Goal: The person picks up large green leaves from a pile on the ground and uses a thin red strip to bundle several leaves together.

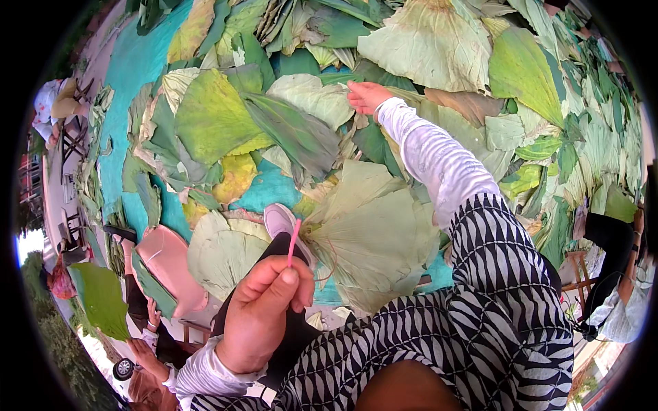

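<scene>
My left hand point(264, 305), low in the middle, pinches a thin pink strip point(294, 241) between thumb and fingers, its end pointing up. A thin reddish strand curves out beside the same hand. My right arm stretches far forward over the leaf pile. The right hand point(368, 96) has its fingers drawn together at a pale leaf point(312, 98); a small whitish bit shows at the fingertips, too small to name. A big fan-shaped leaf bundle point(367, 219), pale green, lies between my hands, near my pink shoe point(279, 219).
Large green and yellowing leaves point(216, 116) cover a turquoise sheet point(130, 65). At lower left a co-worker's hand point(147, 357) holds a green leaf point(101, 299), near a pink sheet-like piece point(171, 264). Another person point(610, 253) sits at the right, one more point(58, 109) at far left.
</scene>
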The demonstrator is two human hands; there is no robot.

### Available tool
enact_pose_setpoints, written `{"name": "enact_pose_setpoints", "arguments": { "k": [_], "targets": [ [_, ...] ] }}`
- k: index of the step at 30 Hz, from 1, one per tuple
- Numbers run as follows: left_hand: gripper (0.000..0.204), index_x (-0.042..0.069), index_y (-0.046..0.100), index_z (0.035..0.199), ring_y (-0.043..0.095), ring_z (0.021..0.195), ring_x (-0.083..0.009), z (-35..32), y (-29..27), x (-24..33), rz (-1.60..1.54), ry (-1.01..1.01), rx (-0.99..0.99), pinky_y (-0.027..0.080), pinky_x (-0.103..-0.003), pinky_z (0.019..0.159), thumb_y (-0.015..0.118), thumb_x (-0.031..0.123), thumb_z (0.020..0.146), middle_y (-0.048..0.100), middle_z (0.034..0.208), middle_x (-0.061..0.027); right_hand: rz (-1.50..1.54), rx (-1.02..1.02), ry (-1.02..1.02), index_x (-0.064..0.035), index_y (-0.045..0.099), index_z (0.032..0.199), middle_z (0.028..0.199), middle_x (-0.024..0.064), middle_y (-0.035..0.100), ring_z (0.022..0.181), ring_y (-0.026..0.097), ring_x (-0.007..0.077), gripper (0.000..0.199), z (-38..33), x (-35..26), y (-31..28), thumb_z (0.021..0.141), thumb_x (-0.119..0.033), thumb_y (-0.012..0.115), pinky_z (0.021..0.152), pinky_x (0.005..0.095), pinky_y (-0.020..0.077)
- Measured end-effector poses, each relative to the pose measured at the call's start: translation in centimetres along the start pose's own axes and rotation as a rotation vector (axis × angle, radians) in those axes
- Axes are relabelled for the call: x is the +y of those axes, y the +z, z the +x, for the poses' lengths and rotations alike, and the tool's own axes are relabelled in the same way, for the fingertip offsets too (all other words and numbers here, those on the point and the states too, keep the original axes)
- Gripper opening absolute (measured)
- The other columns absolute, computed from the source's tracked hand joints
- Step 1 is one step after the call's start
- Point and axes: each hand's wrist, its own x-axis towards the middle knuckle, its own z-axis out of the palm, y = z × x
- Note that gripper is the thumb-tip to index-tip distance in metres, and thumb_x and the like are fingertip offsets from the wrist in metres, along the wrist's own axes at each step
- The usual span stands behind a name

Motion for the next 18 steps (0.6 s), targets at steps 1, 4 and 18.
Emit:
{"name": "enact_pose_setpoints", "arguments": {
  "k": [1, 4, 18],
  "targets": [
    [0.016, 0.001, 0.05, 0.086, 0.04, 0.061, -0.008, -0.2, -0.7, 0.3, -0.089, 0.004, 0.026, 0.034, -0.02, 0.058, 0.041, 0.014, 0.087, 0.049, 0.068, -0.0024, 0.116, 0.034, -0.003, -0.0044, 0.04, 0.113, 0.108, 0.0109, 0.05, 0.097, 0.049, 0.0191, 0.055, 2.1, 0.0, 1.5, 0.075, -0.041, 0.057, 0.077, 0.032, 0.0413],
    [0.015, 0.0, 0.05, 0.085, 0.041, 0.059, -0.0096, 0.2, -1.7, 1.4, -0.144, 0.096, 0.025, 0.033, -0.021, 0.056, 0.044, 0.014, 0.085, 0.05, 0.068, -0.0044, 0.198, 0.174, -0.041, -0.0001, 0.036, 0.117, 0.116, 0.0163, 0.044, 0.104, 0.045, 0.0251, 0.068, 12.7, 0.5, -1.3, 0.071, -0.044, 0.06, 0.083, 0.036, 0.0392],
    [0.02, 0.002, 0.048, 0.076, 0.038, 0.043, -0.0147, 3.9, -4.4, 3.7, -0.096, 0.2, 0.312, 0.029, -0.029, 0.046, 0.05, 0.021, 0.082, 0.043, 0.051, -0.006, 0.46, 0.461, 0.076, -0.0039, 0.049, 0.095, 0.085, 0.0071, 0.046, 0.068, 0.043, 0.0186, 0.08, 18.7, -2.5, 6.4, 0.051, -0.07, 0.059, 0.064, 0.0417, 0.0385]
  ]
}}
